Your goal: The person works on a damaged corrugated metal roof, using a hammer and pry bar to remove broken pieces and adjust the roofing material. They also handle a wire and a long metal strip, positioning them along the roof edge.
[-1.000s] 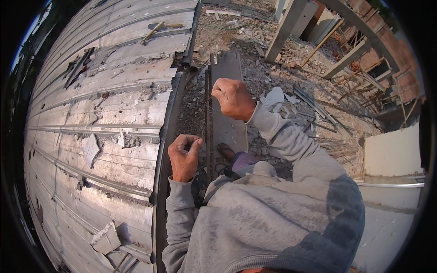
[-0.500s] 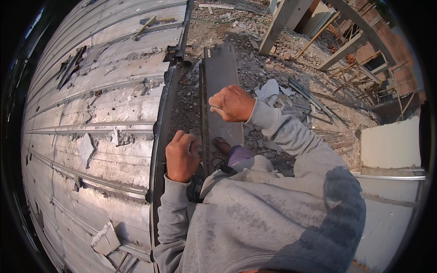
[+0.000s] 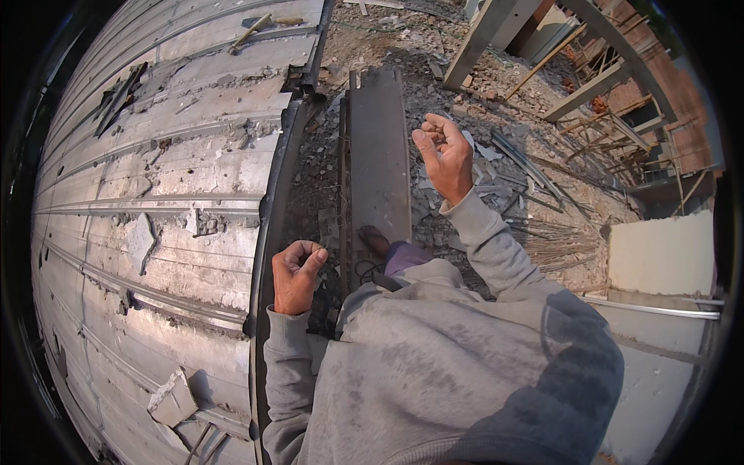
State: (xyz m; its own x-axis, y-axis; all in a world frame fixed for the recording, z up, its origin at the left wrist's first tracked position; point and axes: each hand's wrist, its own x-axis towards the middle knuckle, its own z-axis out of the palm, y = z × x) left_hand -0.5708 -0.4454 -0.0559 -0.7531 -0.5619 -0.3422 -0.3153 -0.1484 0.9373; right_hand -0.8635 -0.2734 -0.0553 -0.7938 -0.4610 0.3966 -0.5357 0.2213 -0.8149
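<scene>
Now the right hand [image 3: 448,159] has swung right of the grey board [image 3: 378,139], upper centre; grip loosened, seemingly unladen. Left hand [image 3: 294,280], left of centre, stays curled beside metal roofing [image 3: 198,267]; can't tell if holding.

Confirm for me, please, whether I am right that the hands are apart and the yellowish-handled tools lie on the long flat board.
Not quite: the head view shows the yellowish-handled tools on the ribbed metal sheeting, not on the long flat board. The left hand and right hand are indeed apart.
</scene>
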